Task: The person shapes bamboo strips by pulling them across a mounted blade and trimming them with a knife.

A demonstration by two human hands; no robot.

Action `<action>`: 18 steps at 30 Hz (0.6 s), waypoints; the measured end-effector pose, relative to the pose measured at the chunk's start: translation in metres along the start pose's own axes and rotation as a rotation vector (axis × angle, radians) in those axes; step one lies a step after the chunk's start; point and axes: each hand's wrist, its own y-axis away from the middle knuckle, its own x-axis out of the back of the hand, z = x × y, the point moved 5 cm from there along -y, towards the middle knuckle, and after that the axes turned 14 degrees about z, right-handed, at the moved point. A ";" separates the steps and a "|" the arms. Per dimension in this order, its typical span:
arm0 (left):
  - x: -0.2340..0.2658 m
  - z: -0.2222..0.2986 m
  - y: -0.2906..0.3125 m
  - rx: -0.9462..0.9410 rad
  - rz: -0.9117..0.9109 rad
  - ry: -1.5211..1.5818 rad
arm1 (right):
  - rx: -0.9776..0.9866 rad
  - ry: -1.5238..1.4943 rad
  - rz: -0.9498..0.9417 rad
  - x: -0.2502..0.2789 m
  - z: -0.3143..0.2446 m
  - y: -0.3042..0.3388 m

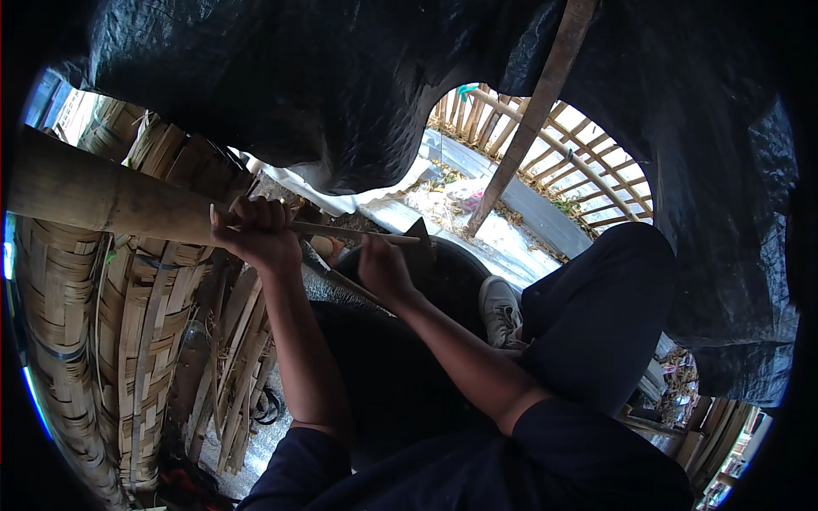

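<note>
A thin wooden stick (pixel 328 231) runs nearly level between my two hands, with a dark pointed piece (pixel 418 230) by its right end; whether the two are joined I cannot tell. My left hand (pixel 260 228) is closed round the stick's left part, against the right end of a thick bamboo pole (pixel 111 198). Farther right, my right hand (pixel 383 268) is closed at the stick, just short of the dark piece. Below the hands a pale narrow strip (pixel 349 285) slants down to the right, partly hidden by my right forearm.
Tall bundles of woven bamboo (pixel 60 324) stand at the left, with loose split bamboo (pixel 234 375) beside them. Black plastic sheeting (pixel 256 85) hangs overhead. A slanting wooden post (pixel 537 111) crosses in front of a bamboo fence (pixel 588 162). My shoe (pixel 499 307) rests below my bent knee.
</note>
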 end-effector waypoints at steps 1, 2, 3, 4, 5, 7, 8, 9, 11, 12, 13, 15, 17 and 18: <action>-0.002 -0.001 0.003 0.004 0.002 0.000 | -0.033 -0.161 0.053 0.014 -0.029 -0.007; -0.006 -0.003 0.006 -0.005 0.053 0.016 | -0.036 -0.156 0.062 0.017 -0.024 -0.009; -0.006 -0.004 0.006 -0.017 0.106 0.028 | 0.034 -0.087 0.040 0.015 -0.019 -0.009; -0.001 -0.001 0.003 -0.021 0.106 0.027 | 0.108 -0.024 0.015 0.009 -0.014 -0.007; 0.006 0.002 -0.001 0.007 -0.009 0.038 | -0.006 0.010 -0.076 0.006 0.008 -0.007; 0.008 0.002 0.000 0.036 -0.130 0.054 | -0.121 0.139 -0.186 0.000 0.082 0.003; 0.000 -0.003 0.005 0.090 -0.265 0.109 | -0.129 0.239 -0.201 0.002 0.113 0.007; -0.006 -0.004 0.009 0.133 -0.391 0.155 | -0.126 0.237 -0.202 0.003 0.110 0.008; -0.008 -0.011 0.012 0.124 -0.322 0.130 | -0.352 0.189 -0.204 0.006 0.115 0.012; -0.010 -0.015 0.013 0.120 -0.254 0.109 | -0.221 0.215 -0.239 0.003 0.093 0.005; -0.009 -0.012 0.009 0.113 -0.249 0.104 | -0.096 0.153 -0.146 0.000 0.061 0.001; -0.003 -0.010 0.001 0.097 -0.229 0.067 | -0.067 -0.083 -0.066 0.022 -0.014 -0.004; -0.007 -0.003 0.005 0.104 -0.219 0.079 | -0.150 -0.263 -0.062 0.040 -0.047 -0.011; -0.008 -0.004 0.005 0.118 -0.210 0.091 | -0.153 -0.233 -0.046 0.037 -0.043 -0.012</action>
